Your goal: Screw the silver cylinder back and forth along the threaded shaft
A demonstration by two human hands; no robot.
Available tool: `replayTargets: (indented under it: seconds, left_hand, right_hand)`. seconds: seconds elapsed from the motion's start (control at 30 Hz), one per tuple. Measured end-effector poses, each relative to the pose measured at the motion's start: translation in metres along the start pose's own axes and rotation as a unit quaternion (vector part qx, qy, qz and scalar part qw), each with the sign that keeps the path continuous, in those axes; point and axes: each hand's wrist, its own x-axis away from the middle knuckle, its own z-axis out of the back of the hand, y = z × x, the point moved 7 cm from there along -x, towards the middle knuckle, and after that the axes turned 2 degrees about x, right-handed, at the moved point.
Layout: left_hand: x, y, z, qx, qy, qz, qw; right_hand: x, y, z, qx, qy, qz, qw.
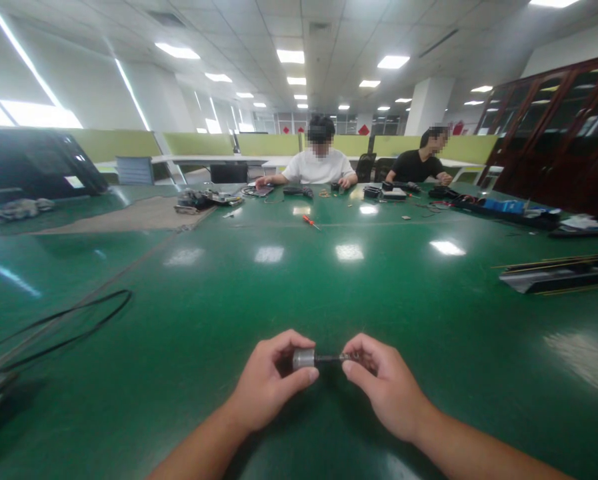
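Note:
A short silver metal cylinder (304, 359) with a thin dark rod (327, 359) coming out of its right end lies level between my hands. Its exact kind cannot be made out. My left hand (273, 370) is closed round the cylinder, with the thumb below and the fingers above. At the rod's far end, my right hand (379, 377) pinches the tip between thumb and fingers, partly hiding it. Both hands are just above the green tabletop (219, 287).
A black cable loop (99, 320) lies at left, and dark metal channels (553, 273) at right. Farther off are an orange screwdriver (309, 221), a heap of electronic parts (203, 199) and a blue item (503, 205). Two people (319, 163) sit across the table.

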Motion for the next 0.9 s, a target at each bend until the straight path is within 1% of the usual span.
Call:
replayTargets:
  seconds: [0.33, 0.63, 0.9]
  left_hand:
    - [-0.0002, 0.0006, 0.0048, -0.006, 0.018, -0.006, 1.000]
    - [0.0006, -0.0017, 0.0042, -0.003, 0.011, -0.002, 1.000]
    - [0.0001, -0.0015, 0.0065, -0.004, 0.017, -0.004, 1.000]
  right_hand:
    - [-0.0009, -0.0011, 0.0003, -0.002, 0.000, -0.001, 1.000]
    - [-0.0011, -0.0012, 0.0000, -0.007, 0.002, -0.001, 1.000]
    - [-0.0010, 0.0016, 0.0021, -0.023, 0.008, -0.009, 1.000]
